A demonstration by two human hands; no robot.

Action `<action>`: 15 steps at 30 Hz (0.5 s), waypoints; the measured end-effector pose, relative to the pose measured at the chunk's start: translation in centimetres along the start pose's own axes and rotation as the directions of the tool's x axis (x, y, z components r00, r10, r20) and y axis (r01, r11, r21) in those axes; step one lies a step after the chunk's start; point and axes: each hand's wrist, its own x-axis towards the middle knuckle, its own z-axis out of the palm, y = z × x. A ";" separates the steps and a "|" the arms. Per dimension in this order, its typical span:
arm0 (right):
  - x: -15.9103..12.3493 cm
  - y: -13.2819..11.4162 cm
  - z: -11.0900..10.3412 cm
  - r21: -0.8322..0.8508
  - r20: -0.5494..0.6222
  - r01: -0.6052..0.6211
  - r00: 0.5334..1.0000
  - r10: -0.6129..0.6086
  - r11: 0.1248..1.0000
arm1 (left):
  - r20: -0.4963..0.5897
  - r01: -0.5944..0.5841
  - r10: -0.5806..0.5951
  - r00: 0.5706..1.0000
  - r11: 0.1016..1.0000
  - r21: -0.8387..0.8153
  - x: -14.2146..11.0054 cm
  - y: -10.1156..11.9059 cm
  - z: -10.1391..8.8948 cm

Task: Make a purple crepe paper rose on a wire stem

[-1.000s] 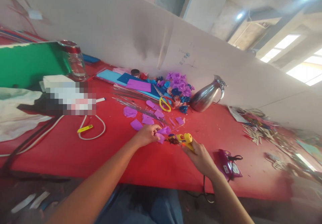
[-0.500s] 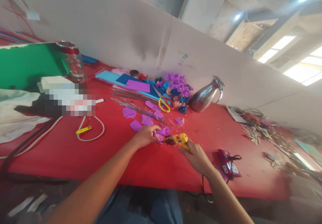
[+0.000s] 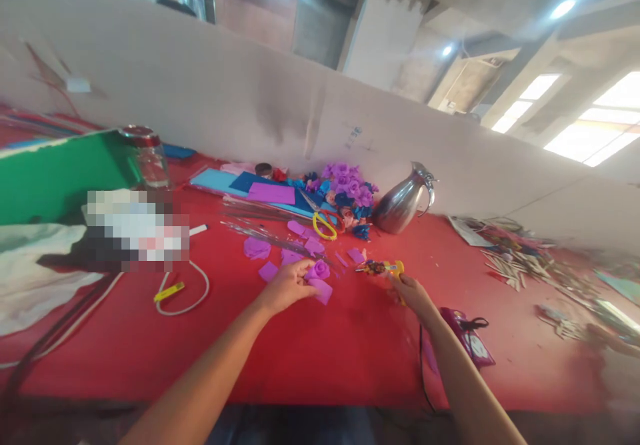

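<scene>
My left hand [image 3: 290, 287] pinches a purple paper rose [image 3: 319, 270], with a loose purple petal [image 3: 321, 291] at its lower side. To the right, my right hand [image 3: 411, 295] is wrapped round the handle of a yellow glue gun [image 3: 395, 269]. Its dark, crusted nozzle points left, apart from the rose. Cut purple paper pieces [image 3: 257, 248] lie on the red table [image 3: 300, 358] just beyond my left hand. Scissors [image 3: 325, 226] with yellow and red handles rest behind them, beside thin wires [image 3: 270, 231].
Finished paper flowers [image 3: 347, 185] are heaped against the wall by a metal jug [image 3: 406, 199]. Blue and purple paper sheets [image 3: 273, 193] lie left of them. A lidded glass jar [image 3: 151, 165] stands farther left. A purple pouch [image 3: 470, 338] sits near my right forearm; a power cord hangs beside it.
My right hand has drawn the glue gun away to the right from the rose. The rose in my left hand now faces up, its petal spread below. The camera view has shifted slightly.
</scene>
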 end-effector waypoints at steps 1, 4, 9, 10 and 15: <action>0.1 -0.1 -0.1 -0.018 -0.056 -0.019 0.998 0.018 1.000 | -0.012 -0.009 0.009 1.000 1.000 -0.012 0.0 0.7 -0.3; -0.6 -2.6 0.1 -0.077 -0.258 -0.017 0.966 -0.003 0.997 | -0.010 -0.025 0.025 1.000 1.000 0.014 0.3 2.4 -1.2; -1.7 -11.5 2.1 0.035 0.011 0.496 0.868 -0.497 0.868 | 0.097 -0.067 0.069 0.993 0.997 -0.023 1.9 3.1 -2.3; -1.6 -13.1 2.6 0.133 0.128 0.533 0.827 -0.547 0.836 | 0.121 -0.068 0.072 0.990 0.997 -0.038 2.2 3.0 -2.5; -0.1 -15.8 4.7 0.186 0.148 0.493 0.841 -0.521 0.850 | 0.097 -0.044 0.053 0.994 0.995 -0.090 3.3 1.6 -3.2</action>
